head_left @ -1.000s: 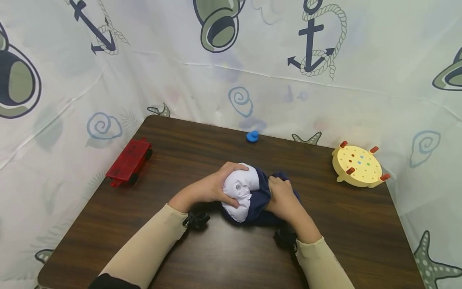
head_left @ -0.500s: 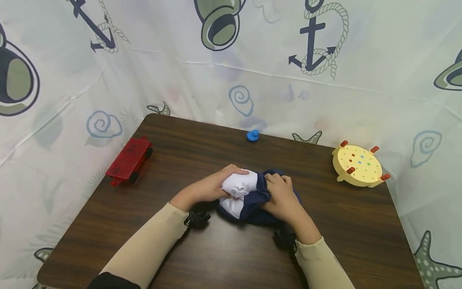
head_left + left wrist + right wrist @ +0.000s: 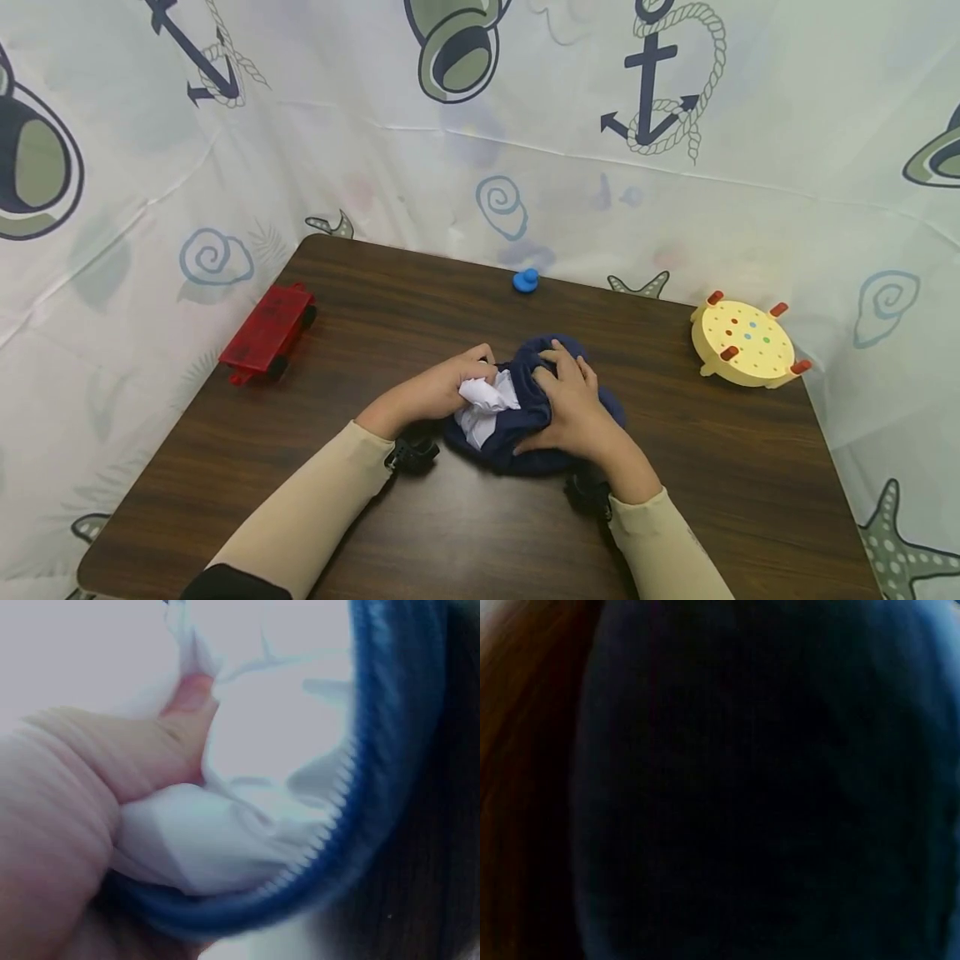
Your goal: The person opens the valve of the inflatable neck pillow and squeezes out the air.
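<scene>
A soft navy cloth item [image 3: 525, 425] with white fabric [image 3: 480, 400] in its opening lies on the table before me; I cannot tell its exact kind. Zipper-like teeth [image 3: 330, 832] line its blue edge in the left wrist view. My left hand [image 3: 438, 387] grips the white fabric, its thumb pressed into the folds. On the item's right side, my right hand [image 3: 573, 408] holds the navy cloth, with spread, bent fingers on top and thumb toward the front. Dark, blurred cloth fills most of the right wrist view.
On the brown table [image 3: 360, 308], a red toy wagon [image 3: 270, 329] stands at the left edge. A small blue knobbed piece [image 3: 526, 281] sits at the back edge. At the far right is a round yellow toy [image 3: 741, 343] with red pegs. A printed curtain [image 3: 420, 158] hangs behind.
The bulging white fabric has been squashed smaller in my left hand, and its round button is out of sight. My right hand's fingers have spread wider over the navy cloth.
</scene>
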{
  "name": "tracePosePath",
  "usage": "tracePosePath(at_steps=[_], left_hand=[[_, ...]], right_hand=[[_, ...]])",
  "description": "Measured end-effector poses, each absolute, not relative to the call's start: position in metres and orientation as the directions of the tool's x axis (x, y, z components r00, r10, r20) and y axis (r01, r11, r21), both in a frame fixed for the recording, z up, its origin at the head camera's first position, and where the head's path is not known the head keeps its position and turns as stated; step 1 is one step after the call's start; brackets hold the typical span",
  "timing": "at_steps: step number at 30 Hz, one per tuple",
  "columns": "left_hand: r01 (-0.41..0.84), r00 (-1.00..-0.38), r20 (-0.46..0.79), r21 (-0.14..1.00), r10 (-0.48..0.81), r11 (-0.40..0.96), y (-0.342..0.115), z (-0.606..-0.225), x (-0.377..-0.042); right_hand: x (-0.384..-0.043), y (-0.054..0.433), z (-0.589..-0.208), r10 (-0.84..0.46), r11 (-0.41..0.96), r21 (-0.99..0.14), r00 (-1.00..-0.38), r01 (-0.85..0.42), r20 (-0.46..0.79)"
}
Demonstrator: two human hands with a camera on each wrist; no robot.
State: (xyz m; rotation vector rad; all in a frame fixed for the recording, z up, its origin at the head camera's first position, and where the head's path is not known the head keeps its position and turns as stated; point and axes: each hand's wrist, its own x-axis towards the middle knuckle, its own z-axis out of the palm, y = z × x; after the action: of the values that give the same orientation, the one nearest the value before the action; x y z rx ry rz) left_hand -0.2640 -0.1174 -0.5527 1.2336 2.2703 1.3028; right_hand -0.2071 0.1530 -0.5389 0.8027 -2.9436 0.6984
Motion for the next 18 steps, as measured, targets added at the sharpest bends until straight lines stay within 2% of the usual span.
tracePosePath(at_steps=[4,8,12,15,18], left_hand=[[0.5,-0.665,0.131,0.81,0.735,0.307,-0.119,-0.551,-0.263],[0.432,-0.707,0.076,0.834,0.703,0.344,-0.122,-0.543,-0.262],[0.387,-0.71,0.03,0.851,0.703,0.355,-0.124,-0.535,-0.259],[0.389,-0.713,0.007,0.836,0.702,0.386,-0.13,-0.532,-0.261],[0.377,-0.744,-0.012,0.817,0.668,0.436,-0.145,-0.527,-0.267]], right_hand=[[-0.207,0.154,-0.546,-0.422,0.809,-0.437,-0.906,-0.394,0.035],[-0.21,0.155,-0.551,-0.371,0.83,-0.383,-0.914,-0.405,0.162],[-0.21,0.156,-0.547,-0.355,0.82,-0.346,-0.879,-0.456,0.318],[-0.207,0.16,-0.538,-0.391,0.824,-0.305,-0.869,-0.478,0.304],[-0.205,0.169,-0.523,-0.412,0.816,-0.326,-0.876,-0.477,0.251]])
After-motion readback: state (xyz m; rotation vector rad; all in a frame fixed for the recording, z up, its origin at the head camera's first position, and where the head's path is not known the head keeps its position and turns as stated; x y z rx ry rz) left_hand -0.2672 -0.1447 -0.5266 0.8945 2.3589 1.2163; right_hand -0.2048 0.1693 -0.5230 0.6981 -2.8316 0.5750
